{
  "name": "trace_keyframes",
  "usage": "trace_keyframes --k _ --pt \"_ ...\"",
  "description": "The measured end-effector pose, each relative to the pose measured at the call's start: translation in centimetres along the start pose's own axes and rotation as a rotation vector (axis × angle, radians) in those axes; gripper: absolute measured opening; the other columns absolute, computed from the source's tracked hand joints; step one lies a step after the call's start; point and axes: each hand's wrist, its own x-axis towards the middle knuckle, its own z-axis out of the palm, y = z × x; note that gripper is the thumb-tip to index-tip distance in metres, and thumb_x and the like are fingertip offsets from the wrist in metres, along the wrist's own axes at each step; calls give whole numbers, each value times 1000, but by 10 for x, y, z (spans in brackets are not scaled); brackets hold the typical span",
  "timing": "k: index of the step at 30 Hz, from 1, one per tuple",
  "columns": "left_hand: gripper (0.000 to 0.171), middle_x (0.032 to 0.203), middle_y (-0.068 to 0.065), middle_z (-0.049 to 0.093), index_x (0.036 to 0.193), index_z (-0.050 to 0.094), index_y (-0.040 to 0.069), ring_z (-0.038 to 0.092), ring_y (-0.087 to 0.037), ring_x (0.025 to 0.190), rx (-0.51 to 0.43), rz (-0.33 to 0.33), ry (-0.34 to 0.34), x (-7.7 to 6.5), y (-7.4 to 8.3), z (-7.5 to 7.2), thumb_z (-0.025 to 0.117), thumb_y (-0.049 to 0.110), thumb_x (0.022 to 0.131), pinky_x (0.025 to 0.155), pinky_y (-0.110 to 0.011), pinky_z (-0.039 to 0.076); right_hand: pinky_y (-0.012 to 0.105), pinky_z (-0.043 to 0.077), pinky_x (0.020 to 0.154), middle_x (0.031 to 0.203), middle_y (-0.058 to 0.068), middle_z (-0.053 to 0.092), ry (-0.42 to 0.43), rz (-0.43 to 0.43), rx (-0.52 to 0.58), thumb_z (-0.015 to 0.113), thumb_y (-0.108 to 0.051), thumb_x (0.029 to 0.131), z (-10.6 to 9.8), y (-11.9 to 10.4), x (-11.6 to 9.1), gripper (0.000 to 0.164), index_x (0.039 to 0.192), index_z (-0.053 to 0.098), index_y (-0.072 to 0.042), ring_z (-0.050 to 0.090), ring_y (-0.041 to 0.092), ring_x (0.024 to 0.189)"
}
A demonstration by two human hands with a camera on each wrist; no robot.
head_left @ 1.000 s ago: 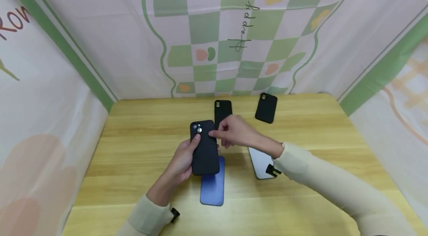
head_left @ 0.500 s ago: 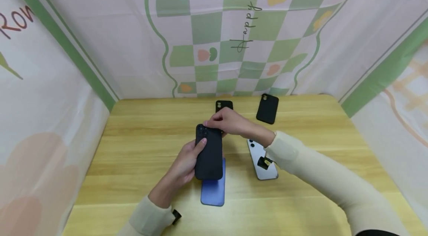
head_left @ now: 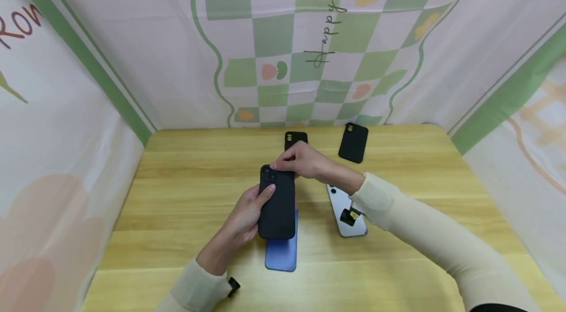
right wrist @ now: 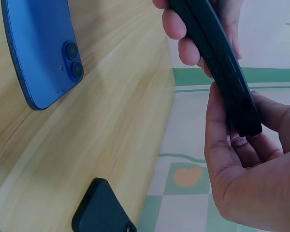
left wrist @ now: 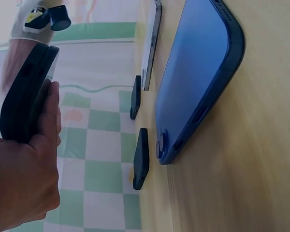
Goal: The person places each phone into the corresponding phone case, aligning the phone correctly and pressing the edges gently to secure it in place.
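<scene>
A phone in a black case [head_left: 277,213] is held above the table, its back and camera corner facing up. My left hand [head_left: 245,213] grips it from the left, thumb lying on the back below the lenses. At its top right corner, my right hand [head_left: 305,159] pinches the edge; in the right wrist view the thumb and fingers of that hand [right wrist: 261,179] lie on opposite faces of the cased phone [right wrist: 222,67]. Partly covered beneath it, a blue phone [head_left: 281,255] rests on the table.
Right of the hands lies a white phone [head_left: 357,229], partly behind the wrist camera. One black phone case [head_left: 301,136] is at the back middle, mostly hidden by the right hand. Another black phone case [head_left: 353,143] lies further right. Patterned curtains [head_left: 271,37] surround the wooden table [head_left: 177,194].
My right hand has moved from the cased phone's right side to its top corner. The phone shifted slightly right and towards me. The last half second shows hardly any movement.
</scene>
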Motion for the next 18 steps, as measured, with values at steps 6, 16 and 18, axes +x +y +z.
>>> trace_keyframes --k 6,16,18 --pt "48 136 -26 66 158 40 1 72 -35 117 19 13 -6 0 -1 1 43 25 117 102 -46 58 33 65 76 104 10 81 -5 -8 18 70 -14 104 -2 1 -2 18 110 83 -3 77 18 88" --pt "49 137 -27 65 157 41 -1 72 -38 116 25 25 45 0 -3 2 44 26 116 101 -47 59 35 66 73 96 10 80 -18 69 99 77 -17 100 -7 8 -2 18 109 83 -3 77 20 81" --pt "49 137 -28 65 157 42 -2 73 -38 115 32 37 62 -1 -3 2 45 26 116 101 -47 59 36 66 72 93 11 80 -15 88 111 78 -17 98 -9 9 -3 17 108 83 -3 77 20 77"
